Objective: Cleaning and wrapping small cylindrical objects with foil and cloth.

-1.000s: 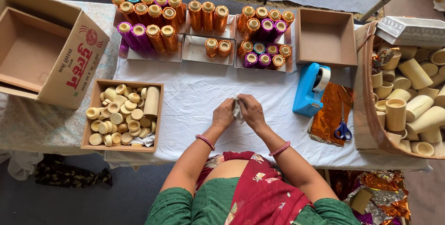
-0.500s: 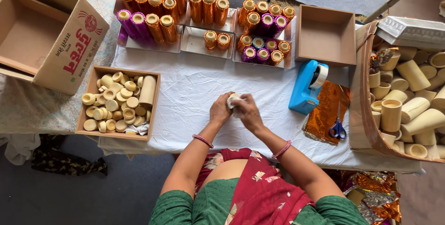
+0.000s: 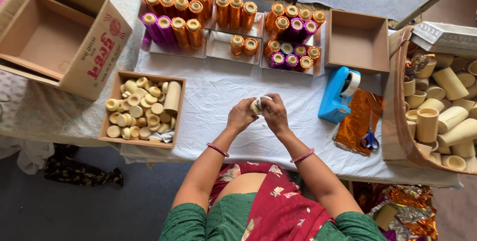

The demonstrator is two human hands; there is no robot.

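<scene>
Soft, even daylight fills the spot, bright without being harsh. The white cloth [image 3: 218, 97] glows nearly washed out in the middle, while the floor [image 3: 74, 201] below lies dim and grey. Shadows are faint and short; only the open carton [image 3: 54, 37] and the small box [image 3: 357, 40] hold shade inside. The foil tubes [image 3: 181, 27] throw small glints. The view bends at the edges, the table's sides curving outward. Focus is sharp overall, though the hands [image 3: 258, 114] look slightly soft.
</scene>
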